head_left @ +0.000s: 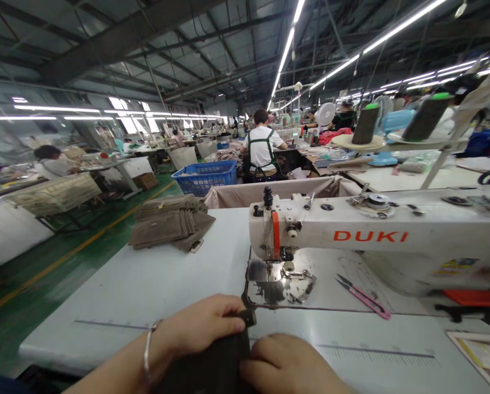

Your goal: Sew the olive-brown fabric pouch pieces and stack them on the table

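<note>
My left hand (198,325), with a thin bracelet on the wrist, grips the upper left edge of a dark fabric piece (224,355) at the front edge of the table. My right hand (288,364) rests closed on the right side of the same fabric. The fabric's top corner lies just in front of the metal needle plate (280,284) of a white DUKI sewing machine (376,238). Most of the fabric is hidden under my hands.
A stack of grey-brown fabric pieces (171,221) lies at the table's far left. Pink thread snips (363,298) lie right of the needle plate. Thread cones (366,125) stand behind the machine. A blue basket (206,176) and a seated person in a green apron (262,148) are beyond.
</note>
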`<state>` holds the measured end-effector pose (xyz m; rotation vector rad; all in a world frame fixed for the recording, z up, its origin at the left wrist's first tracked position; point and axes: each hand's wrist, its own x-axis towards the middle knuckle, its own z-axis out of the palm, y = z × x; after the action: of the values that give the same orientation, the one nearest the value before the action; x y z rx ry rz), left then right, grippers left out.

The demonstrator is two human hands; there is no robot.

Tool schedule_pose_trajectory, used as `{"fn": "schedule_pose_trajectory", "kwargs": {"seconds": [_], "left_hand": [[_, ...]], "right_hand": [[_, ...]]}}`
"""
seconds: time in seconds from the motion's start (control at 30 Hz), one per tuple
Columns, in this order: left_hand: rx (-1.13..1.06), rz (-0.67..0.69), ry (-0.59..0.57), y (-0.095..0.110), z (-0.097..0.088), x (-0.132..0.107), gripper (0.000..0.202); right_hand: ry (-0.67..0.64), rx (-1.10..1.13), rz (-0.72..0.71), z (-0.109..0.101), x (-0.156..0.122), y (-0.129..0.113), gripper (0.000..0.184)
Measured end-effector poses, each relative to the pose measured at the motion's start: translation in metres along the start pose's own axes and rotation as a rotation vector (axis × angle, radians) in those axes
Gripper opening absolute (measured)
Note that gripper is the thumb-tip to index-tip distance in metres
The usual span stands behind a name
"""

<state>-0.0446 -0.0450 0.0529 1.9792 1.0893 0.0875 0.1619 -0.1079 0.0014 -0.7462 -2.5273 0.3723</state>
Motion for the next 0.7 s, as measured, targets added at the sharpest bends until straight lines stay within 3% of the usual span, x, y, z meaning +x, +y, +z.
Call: {"fn": "schedule_pose_trajectory", "kwargs": {"seconds": [0.1,0.23,0.33,0.43,0.57,0.7], "left_hand": [[0.208,0.021,0.156,-0.011,-0.006,0.052,0.011],[0.356,0.018,0.410,-0.021,-0.009,0.115,0.011],[0.419,0.045,0.506,-0.023,-0.006,0.139,0.015],[0.452,0.088,0.534,-0.024,0.003,0.139,0.014],[0.451,0.148,0.540,-0.025,0.017,0.115,0.014],[0.463,0.292,0.468,-0.026,0.025,0.094,0.022]], "right_hand": [[-0.013,-0.313,0.059,0.003,0.016,0.028,0.006],[-0.050,-0.389,0.153,-0.003,0.030,0.073,0.007],[-0.041,-0.404,0.206,-0.008,0.029,0.092,0.015],[-0.023,-0.411,0.236,-0.007,0.019,0.092,0.018],[0.010,-0.398,0.254,0.002,0.004,0.085,0.026],[0.058,-0.394,0.240,0.009,-0.001,0.083,0.027]]}}
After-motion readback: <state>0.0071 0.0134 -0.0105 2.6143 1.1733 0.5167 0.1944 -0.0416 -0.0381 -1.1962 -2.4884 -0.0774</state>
